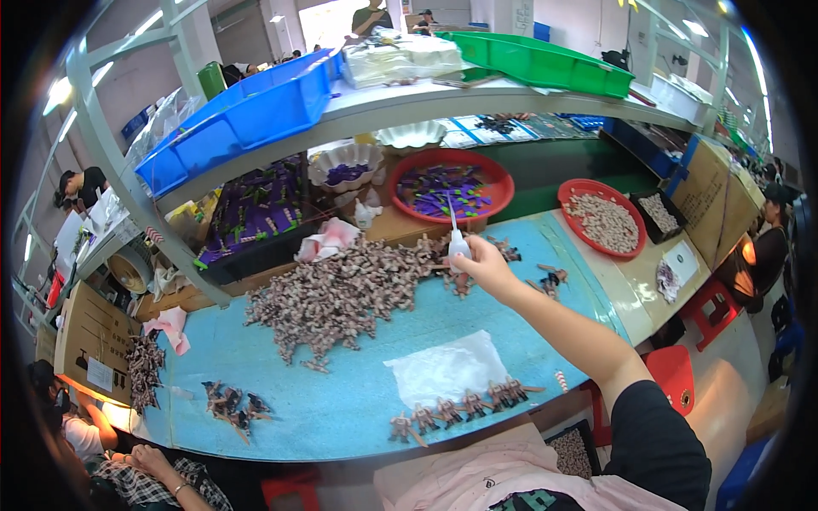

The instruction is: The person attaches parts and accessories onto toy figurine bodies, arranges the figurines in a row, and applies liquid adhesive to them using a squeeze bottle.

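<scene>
My right hand (479, 262) reaches over the far edge of a big pile of small brownish-pink figure parts (341, 294), closed round a white squeeze bottle (459, 245) whose thin nozzle points up and away. Beyond it stands a red basin (503, 189) of purple and green pieces. Nearer me on the blue table mat (281, 392), several small figures (449, 411) stand in a row along the front edge of a white plastic sheet (456, 368). A few loose figures (552, 279) lie right of my forearm. My left hand does not show.
Overhead, a shelf carries a blue bin (247, 115), a green bin (545, 64) and stacked white bags (400, 60). On the right sit a red tray (637, 243) of beige parts and a cardboard box (716, 204). Another person's hand (153, 461) shows at the lower left, near darker figures (234, 404).
</scene>
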Motion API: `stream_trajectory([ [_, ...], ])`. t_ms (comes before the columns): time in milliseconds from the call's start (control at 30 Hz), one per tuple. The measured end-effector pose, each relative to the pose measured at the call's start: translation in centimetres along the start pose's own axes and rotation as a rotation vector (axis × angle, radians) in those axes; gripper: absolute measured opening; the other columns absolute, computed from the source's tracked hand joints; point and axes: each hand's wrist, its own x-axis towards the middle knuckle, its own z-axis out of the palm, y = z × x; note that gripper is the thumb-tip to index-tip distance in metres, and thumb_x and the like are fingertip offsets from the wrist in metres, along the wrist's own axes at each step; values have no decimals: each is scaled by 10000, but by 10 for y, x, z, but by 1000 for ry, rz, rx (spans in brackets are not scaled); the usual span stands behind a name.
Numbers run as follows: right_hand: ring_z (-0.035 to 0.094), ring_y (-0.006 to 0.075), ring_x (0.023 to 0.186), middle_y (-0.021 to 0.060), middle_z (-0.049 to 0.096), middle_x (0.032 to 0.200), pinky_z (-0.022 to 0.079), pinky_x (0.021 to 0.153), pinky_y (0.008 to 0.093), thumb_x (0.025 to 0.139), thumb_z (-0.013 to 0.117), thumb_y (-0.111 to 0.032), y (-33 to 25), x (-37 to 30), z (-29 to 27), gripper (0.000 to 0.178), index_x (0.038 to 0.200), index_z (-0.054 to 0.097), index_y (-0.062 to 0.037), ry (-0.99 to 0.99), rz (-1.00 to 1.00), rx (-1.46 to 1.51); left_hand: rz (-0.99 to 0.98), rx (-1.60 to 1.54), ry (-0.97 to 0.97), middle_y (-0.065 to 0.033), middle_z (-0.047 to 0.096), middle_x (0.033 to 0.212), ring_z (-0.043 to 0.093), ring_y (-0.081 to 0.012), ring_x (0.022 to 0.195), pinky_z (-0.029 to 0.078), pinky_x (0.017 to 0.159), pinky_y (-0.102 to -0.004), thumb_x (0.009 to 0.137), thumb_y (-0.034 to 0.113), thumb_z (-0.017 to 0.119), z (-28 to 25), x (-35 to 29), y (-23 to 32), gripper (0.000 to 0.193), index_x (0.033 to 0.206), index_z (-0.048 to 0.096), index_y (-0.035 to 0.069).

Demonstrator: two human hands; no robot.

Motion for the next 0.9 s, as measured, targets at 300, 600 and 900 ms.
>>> stream_trajectory([
  [300,450,76,560,2,499,672,368,517,232,900,599,-267,-19,-175,-37,327,1090,508,-17,-80,229,240,-701,-118,620,-32,494,843,440,-142,739,379,670,-275,936,107,455,-69,-119,-64,95,856,476,61],
  [600,495,72,697,40,554,859,391,592,203,806,721,-236,-10,-213,28,355,999,502,-33,66,361,448,-997,357,815,12,366,571,317,-85,499,264,459,-235,984,255,452,-124,-213,-194,386,637,379,102],
  [900,516,88,757,60,563,862,407,678,206,787,683,-102,-13,-229,72,209,916,539,-22,-17,106,53,-853,638,710,21,371,520,286,-65,448,190,425,-239,950,218,476,-160,-232,-222,378,602,406,88],
])
